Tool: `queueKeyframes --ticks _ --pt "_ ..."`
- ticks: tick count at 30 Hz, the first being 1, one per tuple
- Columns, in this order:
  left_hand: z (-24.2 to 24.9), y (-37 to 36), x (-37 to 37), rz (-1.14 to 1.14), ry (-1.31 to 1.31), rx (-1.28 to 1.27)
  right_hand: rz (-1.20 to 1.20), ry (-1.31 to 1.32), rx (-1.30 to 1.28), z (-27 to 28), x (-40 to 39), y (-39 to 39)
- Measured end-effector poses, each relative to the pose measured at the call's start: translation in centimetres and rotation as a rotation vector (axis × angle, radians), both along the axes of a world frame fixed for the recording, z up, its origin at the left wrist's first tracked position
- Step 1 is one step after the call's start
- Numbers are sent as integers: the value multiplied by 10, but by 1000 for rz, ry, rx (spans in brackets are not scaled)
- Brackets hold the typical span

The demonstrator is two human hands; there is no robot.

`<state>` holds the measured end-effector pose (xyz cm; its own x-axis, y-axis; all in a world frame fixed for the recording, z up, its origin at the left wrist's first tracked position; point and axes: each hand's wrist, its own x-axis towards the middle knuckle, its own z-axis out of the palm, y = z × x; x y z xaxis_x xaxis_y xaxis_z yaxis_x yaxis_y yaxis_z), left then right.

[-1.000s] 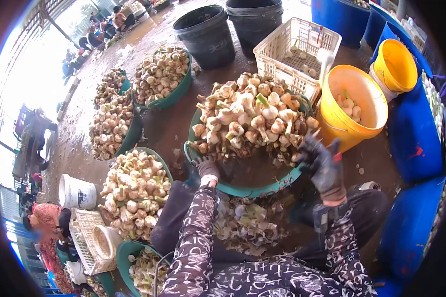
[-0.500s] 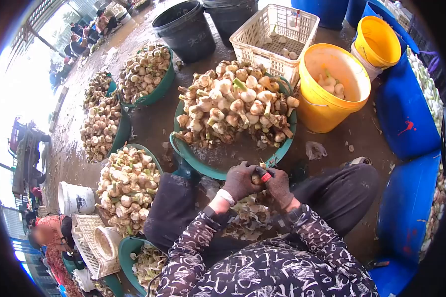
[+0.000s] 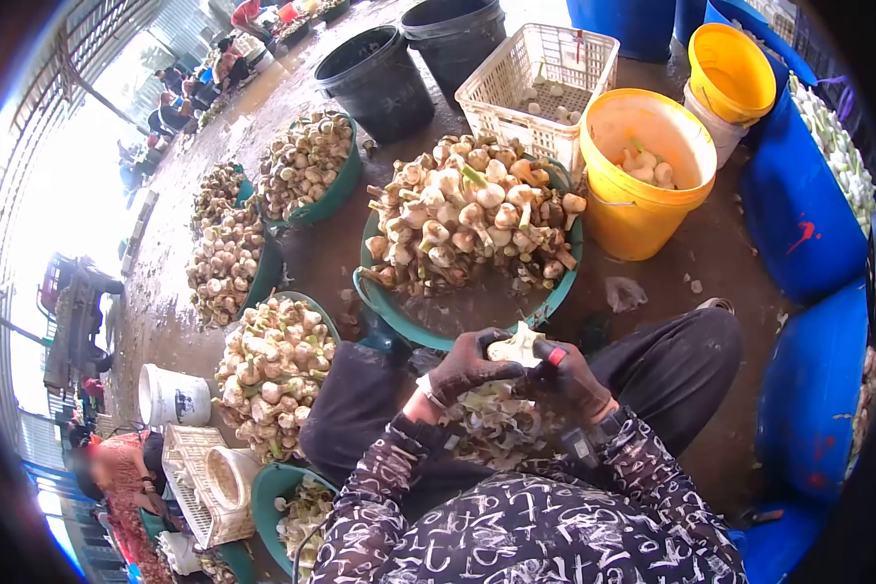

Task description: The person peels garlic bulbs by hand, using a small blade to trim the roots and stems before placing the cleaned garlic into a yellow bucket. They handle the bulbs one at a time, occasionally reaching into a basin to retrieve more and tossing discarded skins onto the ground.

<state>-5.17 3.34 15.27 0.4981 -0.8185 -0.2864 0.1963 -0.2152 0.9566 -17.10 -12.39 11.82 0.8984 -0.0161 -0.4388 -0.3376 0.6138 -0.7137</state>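
A pale garlic bulb (image 3: 518, 346) with whitish skin is held up between my two gloved hands, just in front of the large green tub's near rim. My left hand (image 3: 469, 370), in a dark dirty glove, wraps round its left side. Closed at the other side, my right hand (image 3: 576, 378) has its thumb and fingers against the bulb; a red band (image 3: 556, 357) shows at the thumb. Below my hands, loose garlic peelings (image 3: 498, 419) are heaped between my legs. The green tub (image 3: 399, 316) ahead is piled with unpeeled garlic bulbs (image 3: 477, 209).
Right of the tub stand a yellow bucket (image 3: 633, 219) holding a few bulbs and a cream crate (image 3: 535, 127). Blue barrels (image 3: 808, 380) line the right. More garlic tubs (image 3: 273, 375) and a white bucket (image 3: 173, 394) stand left. A person (image 3: 131, 477) sits at lower left.
The bulb has turned and shows more of its pale surface; my hands have spread slightly apart around it. The whole view has shifted a little.
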Motion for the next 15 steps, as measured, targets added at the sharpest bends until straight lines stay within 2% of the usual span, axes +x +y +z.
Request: queueKeyframes --ticks 2,4,5,6,8,9,10,11,12,14,15 --pt "-10 -2 -17 40 -19 -3 -96 35 278 -3 1 10" --pt "-20 -7 -36 286 74 -100 -39 -40 242 -4 -3 13" --pt "-21 -5 -44 286 40 -76 -22 -9 348 15 -6 16" --pt "-22 -1 -49 230 -161 2 -2 26 454 25 -10 17" --pt "-19 0 -59 293 -436 83 25 -13 451 5 -7 19" --pt "-15 1 -61 295 -434 88 3 51 424 3 -4 19" --pt "-9 1 -61 354 -721 122 -21 112 395 -3 -1 19" --pt "-5 2 -60 408 -1009 156 11 46 134 -46 -2 20" --pt "-10 7 -60 409 -1007 160 13 49 136 -57 -5 17" --pt "-24 17 -60 169 -836 72 216 137 35 -65 -9 13" --pt "-27 19 -61 223 -734 88 244 76 6 -67 -9 13"
